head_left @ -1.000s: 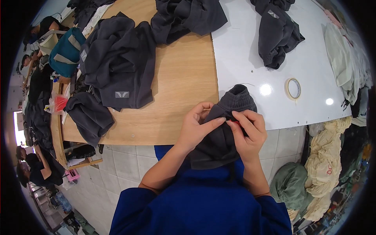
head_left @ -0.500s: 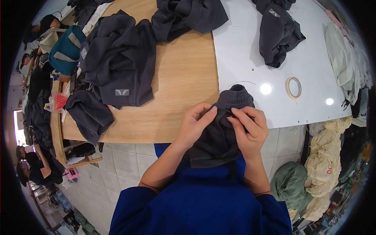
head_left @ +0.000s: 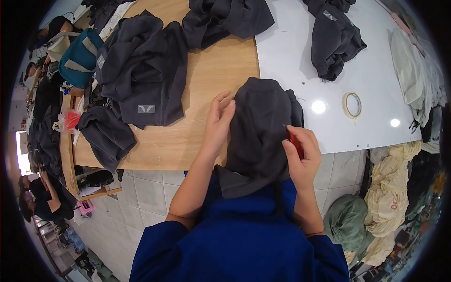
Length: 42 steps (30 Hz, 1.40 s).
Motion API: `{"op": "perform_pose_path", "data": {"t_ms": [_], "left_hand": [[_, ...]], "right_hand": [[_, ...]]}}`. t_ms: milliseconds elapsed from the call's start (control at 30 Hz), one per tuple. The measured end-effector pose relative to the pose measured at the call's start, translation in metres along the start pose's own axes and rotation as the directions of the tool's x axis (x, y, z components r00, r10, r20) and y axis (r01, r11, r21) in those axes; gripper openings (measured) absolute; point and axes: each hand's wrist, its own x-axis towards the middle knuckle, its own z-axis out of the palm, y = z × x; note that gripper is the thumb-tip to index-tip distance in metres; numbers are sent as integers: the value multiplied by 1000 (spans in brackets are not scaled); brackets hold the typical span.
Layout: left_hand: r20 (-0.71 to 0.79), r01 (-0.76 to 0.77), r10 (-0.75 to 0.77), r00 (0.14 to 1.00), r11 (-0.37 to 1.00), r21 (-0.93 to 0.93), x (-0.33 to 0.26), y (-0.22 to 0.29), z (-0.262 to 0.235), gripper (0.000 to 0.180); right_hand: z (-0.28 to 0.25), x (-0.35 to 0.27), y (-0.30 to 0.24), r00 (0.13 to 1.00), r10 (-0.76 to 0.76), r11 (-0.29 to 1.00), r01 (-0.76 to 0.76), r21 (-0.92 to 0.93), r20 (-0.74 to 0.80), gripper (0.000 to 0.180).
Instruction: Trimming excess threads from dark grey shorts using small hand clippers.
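Observation:
A dark grey garment (head_left: pixel 260 127) lies over the table's front edge and hangs down against my blue shirt. Its cloth is spread flatter at the top, and part of a gathered, elastic-looking edge shows at its right side. Along the garment's left edge is my left hand (head_left: pixel 220 120), fingers loosely bent and apart, thumb close to the cloth. My right hand (head_left: pixel 303 150) is at the right edge, closed round small red thread snips (head_left: pixel 295 141), mostly hidden in the palm, with a dark tip by the fingertips.
More dark grey garments (head_left: pixel 145 70) are heaped at the left and far side, another (head_left: pixel 333 44) on the white tabletop (head_left: pixel 286 61). A tape roll (head_left: pixel 352 105) lies at right. Cream cloth bundles (head_left: pixel 387 197) and a green bundle (head_left: pixel 347 218) stand beside the table. People (head_left: pixel 44 197) are at far left.
The garment has been turned over and spread, so the cuff opening no longer faces up. My left hand has moved left and loosened from the cloth; my right hand has drawn slightly back, showing more red.

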Motion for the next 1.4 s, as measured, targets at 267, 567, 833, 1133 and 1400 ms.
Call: {"op": "perform_pose_path", "data": {"t_ms": [267, 567, 833, 1133, 1400], "left_hand": [[147, -317, 348, 926, 505, 803, -49, -16, -15, 37], [-143, -99, 126, 982, 979, 179, -41, -33, -25, 8], [140, -427, 490, 861, 544, 723, -30, -18, -38, 18], [530, -437, -153, 834, 404, 804, -65, -1, -16, 24], [369, -290, 66, 927, 751, 593, -64, 3, -39, 17]], "right_hand": [[2, 2, 6, 979, 113, 979, -139, 150, 171, 24], [9, 1, 2, 945, 81, 995, -95, 30, 317, 25], [9, -9, 21, 977, 74, 994, -56, -96, 199, 25], [13, -9, 41, 978, 69, 978, -28, -207, 195, 23], [15, -7, 48, 981, 60, 979, -22, -203, 185, 23]]}}
